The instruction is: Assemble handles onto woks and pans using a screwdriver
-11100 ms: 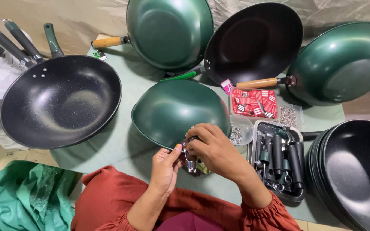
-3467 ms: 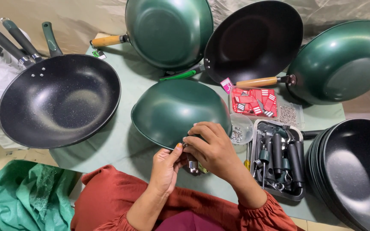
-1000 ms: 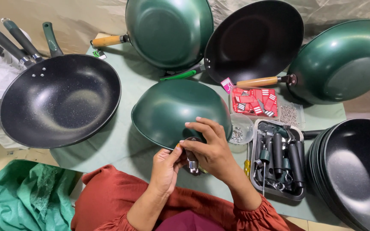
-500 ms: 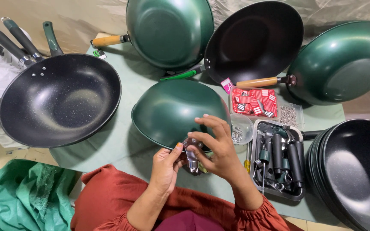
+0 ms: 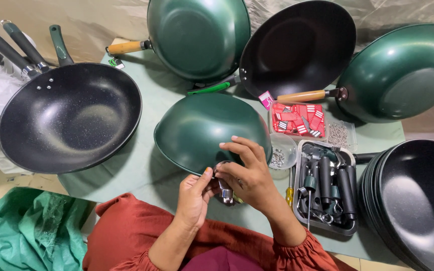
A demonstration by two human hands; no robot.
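Right hand [image 5: 247,173] grips green wok [image 5: 207,130] rim.

Cookware assembly workshop. Green-covered tabletop [image 5: 141,170] carried many handled woks [image 5: 69,118], a stack of handleless black pans [image 5: 418,200], a metal tray of spare handles [image 5: 327,193], and a dish of screws [image 5: 280,155].

A table [image 5: 146,170] under a pale green cloth carries several woks (green and black), a metal tray [image 5: 327,228] of handles, a clear bowl [image 5: 282,155] of screws, and red tags [image 5: 297,119].
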